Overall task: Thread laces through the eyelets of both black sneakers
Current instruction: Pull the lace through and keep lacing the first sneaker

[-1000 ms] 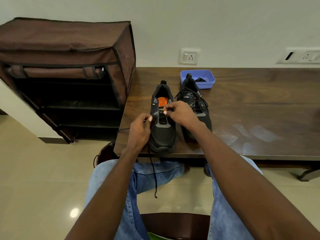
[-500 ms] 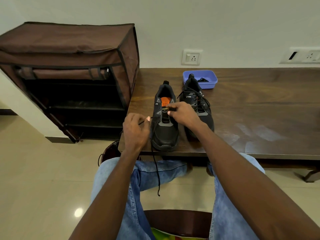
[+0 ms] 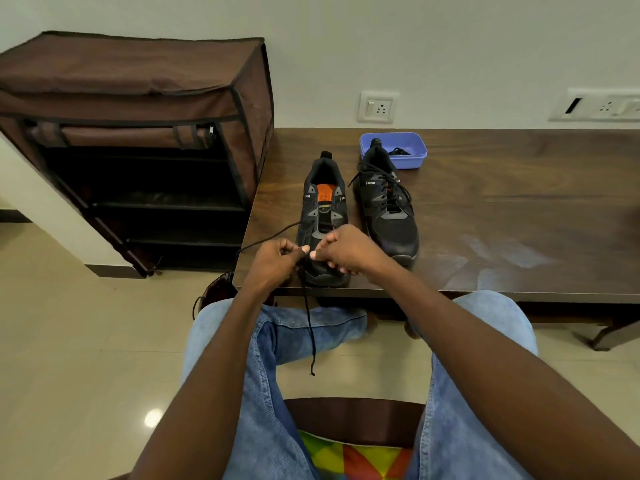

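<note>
Two black sneakers stand on the dark wooden table [image 3: 502,209], toes toward me. The left sneaker [image 3: 323,202] has an orange tongue and open eyelets along its upper part. The right sneaker [image 3: 386,202] is laced. My left hand [image 3: 273,263] and my right hand [image 3: 346,249] meet over the left sneaker's toe, each pinching the black lace [image 3: 310,327]. One lace end hangs down over the table edge past my knees; another stretch loops out to the left of my left hand.
A blue plastic tub [image 3: 394,150] holding a dark lace sits behind the right sneaker. A brown fabric shoe rack [image 3: 138,143] stands left of the table. My jeans-clad legs and a chair seat [image 3: 353,420] are below. Wall sockets [image 3: 377,107] are behind the table.
Both hands have drawn back from the sneaker's tongue toward its toe and come together. The lace has been pulled out, with a loop now trailing to the left.
</note>
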Demonstrator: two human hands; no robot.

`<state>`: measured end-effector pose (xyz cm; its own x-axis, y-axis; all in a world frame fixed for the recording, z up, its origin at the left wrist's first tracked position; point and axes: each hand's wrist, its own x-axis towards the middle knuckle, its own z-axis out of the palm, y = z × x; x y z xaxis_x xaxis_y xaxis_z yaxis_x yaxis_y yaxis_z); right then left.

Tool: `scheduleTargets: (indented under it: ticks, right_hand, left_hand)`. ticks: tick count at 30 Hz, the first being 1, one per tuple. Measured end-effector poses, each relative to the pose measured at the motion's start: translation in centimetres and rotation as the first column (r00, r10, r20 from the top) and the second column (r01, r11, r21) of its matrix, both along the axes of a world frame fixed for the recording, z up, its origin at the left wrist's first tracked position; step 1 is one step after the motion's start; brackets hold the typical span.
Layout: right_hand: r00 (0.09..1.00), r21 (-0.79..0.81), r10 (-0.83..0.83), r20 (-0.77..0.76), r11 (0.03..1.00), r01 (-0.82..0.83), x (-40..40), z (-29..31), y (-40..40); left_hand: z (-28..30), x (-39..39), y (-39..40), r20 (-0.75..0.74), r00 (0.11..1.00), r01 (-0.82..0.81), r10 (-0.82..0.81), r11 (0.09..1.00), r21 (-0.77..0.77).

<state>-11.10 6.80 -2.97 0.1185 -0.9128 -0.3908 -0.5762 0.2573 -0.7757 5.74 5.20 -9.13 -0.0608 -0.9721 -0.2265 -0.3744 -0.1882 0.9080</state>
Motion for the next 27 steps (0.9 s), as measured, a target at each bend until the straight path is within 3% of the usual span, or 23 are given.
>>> scheduleTargets:
  ticks: [8,11,13,15,18,21,24,25,27]
  right_hand:
    - [1.000,0.000,-0.008,-0.026,1.000,0.008,0.8,-0.6,-0.1]
    - [0.999,-0.019,-0.031,0.022,0.999,0.032,1.3,-0.8,0.0]
    - [0.992,0.024,-0.051,0.118,0.999,0.049,1.5,-0.8,0.1]
    - [0.968,0.104,-0.098,0.232,0.992,0.076,1.6,-0.6,0.2]
    - [0.880,0.211,-0.184,0.438,0.972,0.099,0.7,0.4,-0.2]
    - [0.709,0.223,-0.256,0.657,0.964,0.141,-1.6,2.1,-1.0]
    - [0.576,0.216,-0.346,0.741,0.934,0.284,-3.5,2.9,-1.7]
    - [0.583,0.200,-0.367,0.725,0.922,0.331,-3.9,2.9,-1.9]
    - [0.698,0.146,-0.378,0.608,0.918,0.369,-4.2,2.7,-2.1]
  left_hand:
    - [0.7,0.0,0.2,-0.081,0.995,0.069,-0.063,0.995,0.069]
    - [0.8,-0.2,0.1,-0.296,0.955,0.001,0.024,0.996,0.086]
    - [0.6,-0.1,-0.1,-0.494,0.864,-0.040,0.102,0.990,0.134]
    - [0.3,0.2,-0.4,-0.574,0.801,-0.090,0.168,0.983,0.162]
    - [-0.1,0.9,-0.7,-0.527,0.785,-0.249,0.325,0.945,0.212]
    - [-0.1,1.2,-0.8,-0.422,0.768,-0.395,0.481,0.875,0.279]
    - [-0.6,0.9,-0.9,-0.269,0.825,-0.439,0.497,0.863,0.249]
    - [-0.7,0.6,-0.9,-0.189,0.859,-0.443,0.476,0.876,0.191]
    - [-0.5,0.2,-0.7,-0.042,0.902,-0.431,0.430,0.902,-0.026]
